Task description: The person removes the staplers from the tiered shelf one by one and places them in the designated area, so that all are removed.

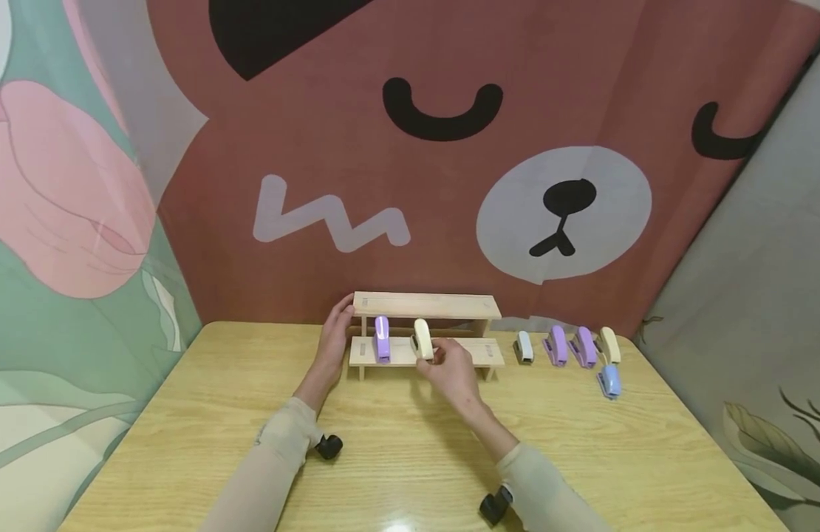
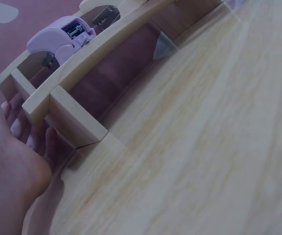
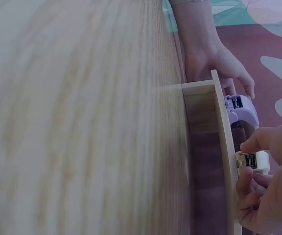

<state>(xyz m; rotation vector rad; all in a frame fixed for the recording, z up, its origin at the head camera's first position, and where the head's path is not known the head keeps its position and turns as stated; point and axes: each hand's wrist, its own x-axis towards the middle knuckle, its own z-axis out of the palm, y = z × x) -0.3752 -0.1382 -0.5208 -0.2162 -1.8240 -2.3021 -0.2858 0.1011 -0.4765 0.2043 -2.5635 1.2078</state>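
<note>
A two-step wooden rack (image 1: 426, 304) stands at the back of the table. On its lower step sits a purple stapler (image 1: 382, 340), upright near the left end. To the right of it, a cream stapler (image 1: 421, 338) stands on the same step, and my right hand (image 1: 453, 369) pinches its front end between thumb and fingers, as the right wrist view also shows. My left hand (image 1: 332, 332) rests against the rack's left end, its fingers (image 2: 21, 120) extended along the side and partly hidden behind the wood.
Right of the rack stand a small white stapler (image 1: 524, 347), two purple staplers (image 1: 556, 346) and another cream stapler (image 1: 609, 345). A blue stapler (image 1: 609, 382) sits in front of that cream one. A curtain with a bear print (image 1: 450, 222) hangs behind the table (image 1: 397, 443).
</note>
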